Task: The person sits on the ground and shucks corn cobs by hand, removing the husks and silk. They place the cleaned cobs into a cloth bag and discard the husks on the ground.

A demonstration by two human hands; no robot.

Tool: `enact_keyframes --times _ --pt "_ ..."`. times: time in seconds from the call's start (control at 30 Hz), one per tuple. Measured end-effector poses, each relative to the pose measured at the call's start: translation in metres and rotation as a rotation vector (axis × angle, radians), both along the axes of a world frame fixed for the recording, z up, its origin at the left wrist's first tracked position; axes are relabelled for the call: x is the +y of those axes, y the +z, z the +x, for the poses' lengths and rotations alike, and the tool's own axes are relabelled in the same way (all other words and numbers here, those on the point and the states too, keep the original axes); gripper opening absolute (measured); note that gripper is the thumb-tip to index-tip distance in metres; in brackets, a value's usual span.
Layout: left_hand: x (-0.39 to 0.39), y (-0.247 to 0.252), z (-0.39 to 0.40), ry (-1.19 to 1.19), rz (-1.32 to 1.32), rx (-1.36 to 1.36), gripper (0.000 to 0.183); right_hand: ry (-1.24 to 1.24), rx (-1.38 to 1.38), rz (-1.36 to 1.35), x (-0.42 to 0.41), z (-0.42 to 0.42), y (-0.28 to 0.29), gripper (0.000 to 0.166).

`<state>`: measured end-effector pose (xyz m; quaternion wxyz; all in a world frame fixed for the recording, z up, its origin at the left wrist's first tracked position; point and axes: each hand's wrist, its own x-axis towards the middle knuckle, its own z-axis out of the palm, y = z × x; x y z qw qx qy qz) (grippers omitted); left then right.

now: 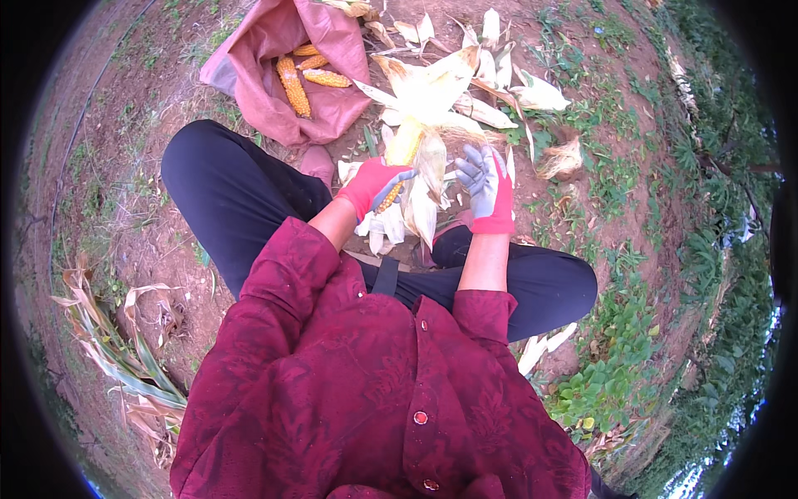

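Note:
Between my knees, my left hand [378, 185], in a red and grey work glove, is closed around the lower part of a yellow corn cob [404, 145]. Pale husks [432, 87] are spread open beyond the cob's far end, overexposed by bright light, and more husk hangs along its right side. My right hand [484, 176], gloved the same way, is raised just right of the cob with fingers apart and slightly curled, holding nothing that I can see. Strands of brown corn silk [461, 134] lie just beyond its fingertips.
A pink woven sack [330, 118] lies at the upper left, its mouth showing several husked cobs [293, 86]. Unhusked ears [541, 95] and loose husks are on the soil at the upper right. Dry corn stalks [124, 368] lie at the lower left; green plants grow at the right.

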<state>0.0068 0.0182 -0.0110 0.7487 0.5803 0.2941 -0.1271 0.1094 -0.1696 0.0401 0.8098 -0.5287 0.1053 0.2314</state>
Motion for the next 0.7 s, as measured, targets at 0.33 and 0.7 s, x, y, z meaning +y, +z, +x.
enact_keyframes --times 0.33,0.7 --pt "0.002 -0.006 0.0 0.008 0.388 -0.098 0.047 0.345 -0.059 -0.455 0.01 -0.011 -0.012 0.053" --pt "-0.011 0.003 -0.006 -0.222 0.657 -0.136 0.057 -0.136 -0.017 -0.411 0.009 -0.008 -0.007 0.054"
